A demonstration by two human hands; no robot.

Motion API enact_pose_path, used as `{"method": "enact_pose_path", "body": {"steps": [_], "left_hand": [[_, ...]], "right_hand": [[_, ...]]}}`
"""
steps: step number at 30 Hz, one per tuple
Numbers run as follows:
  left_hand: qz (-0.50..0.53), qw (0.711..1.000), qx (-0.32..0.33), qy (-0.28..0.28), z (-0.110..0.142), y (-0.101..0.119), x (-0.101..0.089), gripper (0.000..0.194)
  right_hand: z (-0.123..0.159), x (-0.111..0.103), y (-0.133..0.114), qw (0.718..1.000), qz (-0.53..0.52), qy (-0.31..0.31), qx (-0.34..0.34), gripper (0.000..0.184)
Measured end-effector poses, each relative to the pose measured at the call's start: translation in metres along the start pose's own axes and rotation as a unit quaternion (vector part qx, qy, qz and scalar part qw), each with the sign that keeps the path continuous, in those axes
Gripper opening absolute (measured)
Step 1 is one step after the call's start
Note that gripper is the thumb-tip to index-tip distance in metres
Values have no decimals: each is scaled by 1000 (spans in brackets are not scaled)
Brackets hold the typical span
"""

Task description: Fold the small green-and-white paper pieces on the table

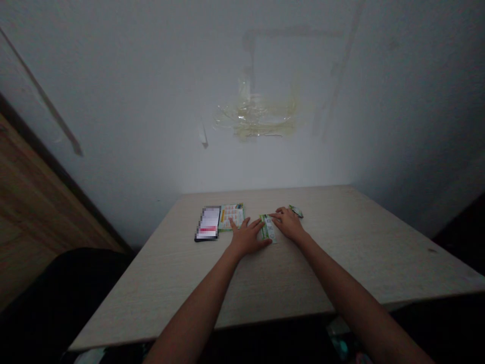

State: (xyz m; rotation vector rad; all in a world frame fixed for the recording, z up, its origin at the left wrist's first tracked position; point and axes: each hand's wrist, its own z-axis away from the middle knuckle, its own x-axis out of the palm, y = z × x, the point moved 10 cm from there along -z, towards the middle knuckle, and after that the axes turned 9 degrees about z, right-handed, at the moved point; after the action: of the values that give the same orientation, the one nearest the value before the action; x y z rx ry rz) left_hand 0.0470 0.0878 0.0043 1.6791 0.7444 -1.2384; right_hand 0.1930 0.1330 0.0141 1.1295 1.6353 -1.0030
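A small white-and-green printed paper point(268, 231) lies flat on the table between my hands. My left hand point(247, 238) is spread, with its fingertips at the paper's left edge and thumb by its lower edge. From the right, my right hand point(288, 223) reaches the paper's upper part with its index finger stretched out. The other fingers of that hand are bent loosely, and I see nothing held in them. A small green-and-white packet point(297, 211) sits just beyond my right hand, partly hidden by it. Left of my left hand lies a printed green-edged leaflet point(232, 215).
A phone point(207, 224) with a blurred lit screen rests beside the leaflet. The pale wooden table point(159, 273) stands against a grey wall point(151, 101) bearing clear tape point(261, 119). Brown wood panelling point(38, 202) is at the left.
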Motion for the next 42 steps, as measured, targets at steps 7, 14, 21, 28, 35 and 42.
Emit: {"method": "enact_pose_path", "body": {"steps": [7,14,21,28,35,42], "left_hand": [[9,1000,0,1,0,0,0,77],[8,1000,0,2,0,1,-2,75],[23,1000,9,6,1,2,-1,76],[9,1000,9,8,1,3,-1,75],[-8,1000,8,8,2,2,-1,74],[8,1000,3,2,2,2,-2,76]], "right_hand": [[3,-3,-4,999,31,-7,19,35],[4,0,-3,1000,24,-9,19,36],[1,6,6,1000,-22,-1,-4,36],[1,5,9,999,-42,29,-15,33],[0,8,10,998,-51,32,-19,32],[2,7,11,998,-67,20,-7,33]]}}
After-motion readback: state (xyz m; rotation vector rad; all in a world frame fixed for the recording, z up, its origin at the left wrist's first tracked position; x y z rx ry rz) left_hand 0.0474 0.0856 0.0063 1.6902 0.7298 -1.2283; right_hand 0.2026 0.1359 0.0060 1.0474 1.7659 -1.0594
